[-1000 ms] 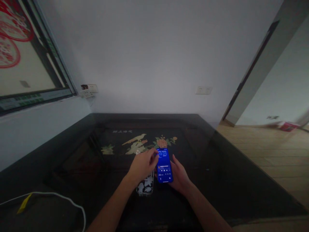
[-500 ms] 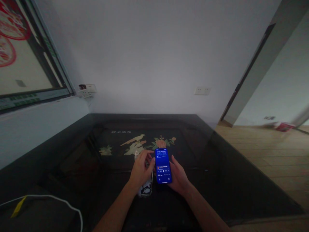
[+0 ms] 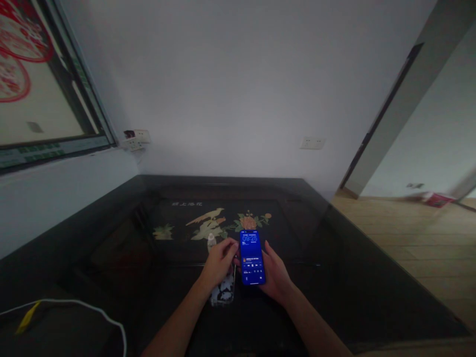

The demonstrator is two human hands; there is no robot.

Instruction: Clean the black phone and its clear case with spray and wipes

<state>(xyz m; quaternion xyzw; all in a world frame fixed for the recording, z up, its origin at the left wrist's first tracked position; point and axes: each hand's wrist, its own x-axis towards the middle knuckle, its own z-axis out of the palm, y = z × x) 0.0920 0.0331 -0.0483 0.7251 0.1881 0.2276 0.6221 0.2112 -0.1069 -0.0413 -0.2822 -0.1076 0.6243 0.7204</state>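
Note:
My right hand (image 3: 275, 273) is wrapped round a smartphone (image 3: 253, 258) from its right side. The phone is upright in the view, its blue screen lit and showing 09:25 with music controls. At the phone's upper left edge, my left hand (image 3: 219, 260) has thumb and fingertips pinched together; whatever may be between them is too small to make out. Below that hand, a clear phone case with a black-and-white pattern (image 3: 223, 291) lies on the table, partly covered by the hand. Just beyond my left knuckles stands a small whitish bottle (image 3: 211, 240), its lower part hidden.
The glossy black table (image 3: 327, 297) bears a bird-and-flower picture (image 3: 211, 220). A white cable (image 3: 82, 302) with a yellow tag (image 3: 28, 318) curves at the front left. Behind are a wall with sockets (image 3: 312, 143) and a window (image 3: 40, 89) at left.
The left thumb and fingers have closed into a tighter pinch beside the phone, uncovering more of the small bottle. The phone stays in the right hand, nearly still.

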